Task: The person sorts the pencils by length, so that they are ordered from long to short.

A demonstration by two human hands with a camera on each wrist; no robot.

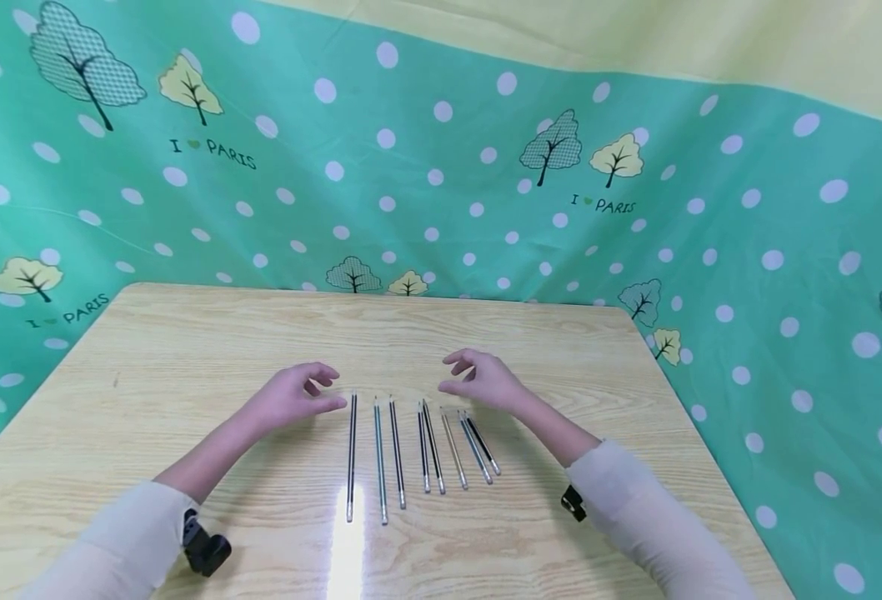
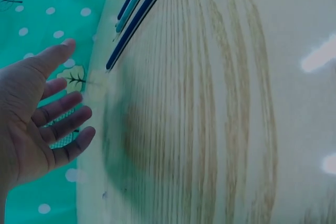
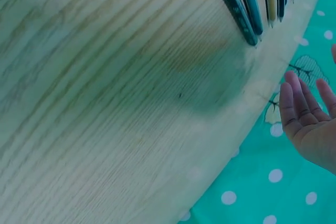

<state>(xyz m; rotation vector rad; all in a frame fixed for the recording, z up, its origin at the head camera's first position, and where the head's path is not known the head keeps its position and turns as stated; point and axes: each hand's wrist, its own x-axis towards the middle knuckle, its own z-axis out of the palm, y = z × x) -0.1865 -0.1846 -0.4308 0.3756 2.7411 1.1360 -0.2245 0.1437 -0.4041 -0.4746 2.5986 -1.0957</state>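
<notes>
Several pencils lie side by side in a row on the table, their white-tipped ends toward the near side. At the row's left end is a long black pencil (image 1: 352, 458), followed by a teal pencil (image 1: 380, 462). Farther right come more dark ones, a gold pencil (image 1: 453, 450) and a short black pencil (image 1: 483, 446) at the end. My left hand (image 1: 294, 397) hovers just left of the row, fingers loosely bent and holding nothing. Above the far tips on the right side, my right hand (image 1: 486, 382) is likewise free, its fingers (image 3: 295, 100) spread loosely in the right wrist view.
The wood-grain table (image 1: 208, 333) ends at a green dotted curtain (image 1: 441, 183) behind and at the right. Dark wrist cameras are strapped at both sleeves (image 1: 636, 500). A bright reflection crosses the table's near middle.
</notes>
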